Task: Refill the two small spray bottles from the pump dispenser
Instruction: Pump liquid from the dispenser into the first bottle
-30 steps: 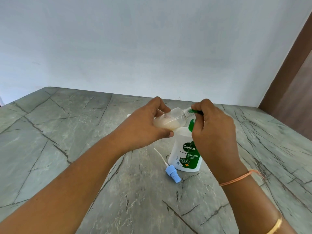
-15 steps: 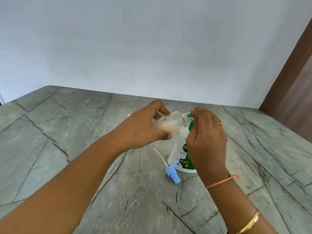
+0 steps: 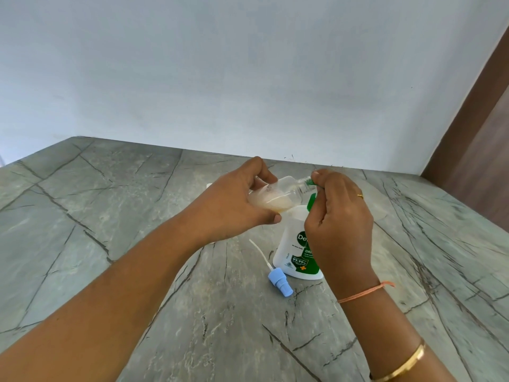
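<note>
**Grey veined counter, first bottle being filled at the spout**

Pale plaster wall is backing a grey stone-look counter (image 3: 110,216) crossed by dark vein lines, matte and flat. At the left, the left hand (image 3: 234,199) is wrapping its fingers and thumb around a small clear plastic spray bottle (image 3: 278,197), holding it tilted in the air with its open neck meeting the dispenser's green spout (image 3: 312,181). Cloudy beige liquid is pooling along the bottle's low side, with a little foam above it. Below, on the counter, the bottle's light blue spray cap (image 3: 279,282) is lying on its side, its thin white dip tube (image 3: 259,250) trailing away. Just to its right, the white pump dispenser (image 3: 292,244) is standing upright, smooth and rounded, with a green label. The right hand (image 3: 338,216) is gripping the dispenser by its pump head, fingers curled down over the spout.

Over the last second this hand has been sinking and shifting left, now hiding more of the label, while the bottle has been staying at the spout. That is reading as pumping under way: the first bottle looks only partly filled, and the second is not identifiable here.
</note>
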A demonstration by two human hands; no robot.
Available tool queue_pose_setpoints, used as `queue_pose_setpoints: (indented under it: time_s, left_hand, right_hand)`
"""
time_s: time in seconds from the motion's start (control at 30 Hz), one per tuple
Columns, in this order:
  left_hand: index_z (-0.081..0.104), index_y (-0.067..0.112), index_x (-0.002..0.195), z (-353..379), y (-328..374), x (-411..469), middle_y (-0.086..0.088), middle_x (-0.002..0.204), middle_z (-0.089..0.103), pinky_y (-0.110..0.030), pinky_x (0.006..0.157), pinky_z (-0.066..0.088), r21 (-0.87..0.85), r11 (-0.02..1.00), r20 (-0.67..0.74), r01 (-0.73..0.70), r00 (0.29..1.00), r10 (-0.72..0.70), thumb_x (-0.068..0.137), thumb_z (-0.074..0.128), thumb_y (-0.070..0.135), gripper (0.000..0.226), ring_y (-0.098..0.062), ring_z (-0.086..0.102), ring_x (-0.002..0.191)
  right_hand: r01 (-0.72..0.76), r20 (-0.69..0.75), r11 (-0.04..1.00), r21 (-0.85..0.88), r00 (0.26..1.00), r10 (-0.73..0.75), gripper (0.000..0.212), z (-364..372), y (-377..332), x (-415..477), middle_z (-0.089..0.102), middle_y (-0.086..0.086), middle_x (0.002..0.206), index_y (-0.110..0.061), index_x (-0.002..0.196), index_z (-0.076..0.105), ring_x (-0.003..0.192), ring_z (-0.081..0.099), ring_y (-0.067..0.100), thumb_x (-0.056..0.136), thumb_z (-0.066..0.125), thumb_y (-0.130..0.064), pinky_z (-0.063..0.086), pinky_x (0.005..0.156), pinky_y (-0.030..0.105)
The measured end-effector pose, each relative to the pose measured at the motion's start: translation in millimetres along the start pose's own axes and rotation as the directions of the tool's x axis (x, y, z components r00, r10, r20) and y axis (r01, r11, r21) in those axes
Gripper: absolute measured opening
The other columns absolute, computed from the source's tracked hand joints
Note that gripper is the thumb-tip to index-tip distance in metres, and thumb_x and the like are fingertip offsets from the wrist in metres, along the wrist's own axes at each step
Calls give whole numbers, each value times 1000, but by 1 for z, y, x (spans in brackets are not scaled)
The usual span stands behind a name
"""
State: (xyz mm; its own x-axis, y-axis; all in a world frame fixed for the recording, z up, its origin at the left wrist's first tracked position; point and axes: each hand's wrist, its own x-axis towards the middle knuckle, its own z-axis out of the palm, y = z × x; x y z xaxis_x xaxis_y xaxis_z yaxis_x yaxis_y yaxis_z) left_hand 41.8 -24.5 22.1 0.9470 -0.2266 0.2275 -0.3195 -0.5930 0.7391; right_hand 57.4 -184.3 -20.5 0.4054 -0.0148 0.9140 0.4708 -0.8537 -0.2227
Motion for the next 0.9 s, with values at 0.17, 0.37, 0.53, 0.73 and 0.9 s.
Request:
queue_pose_setpoints:
  time_s: [0.17,0.37,0.53,0.73,0.9]
  left_hand:
    - [47,36,103,2,-2,0,18,100,54,-15,60,37,-12,1000,15,12,1000,-12,69,79,29,47,0,55,76]
    - [48,36,103,1,2,-1,17,103,56,-15,60,39,-47,999,-6,-2,1000,1,70,78,29,46,0,56,79]
    - [47,36,103,2,3,-2,17,104,55,-15,60,39,-50,999,-21,-10,1000,9,70,78,29,46,-1,56,87]
    - [47,36,103,2,2,-1,16,103,56,-16,60,38,-38,999,-18,2,1000,-2,69,79,29,46,-1,55,86]
    - [47,36,102,2,0,-1,14,105,55,-15,59,37,-14,1000,8,17,1000,-17,69,79,29,47,0,54,82]
  right_hand:
    - [11,-6,1000,-19,1000,-11,27,2,0,-6,66,14,93,2,95,63,88,62,29,84,39,-4,42,75,21]
    - [-65,43,997,51,997,62,19,-9,-1,6,68,9,86,-2,92,63,78,63,26,81,49,2,34,67,15]
    - [-61,40,997,48,997,59,18,-10,-2,9,68,9,85,-3,92,64,76,63,26,80,51,2,34,66,16]
    - [-23,-40,999,24,999,24,24,2,-2,1,67,12,89,0,93,63,83,62,29,83,41,-3,37,73,17]
    - [2,-44,1000,10,999,-1,24,4,0,-5,66,14,91,2,93,62,87,62,29,85,40,-3,40,78,21]
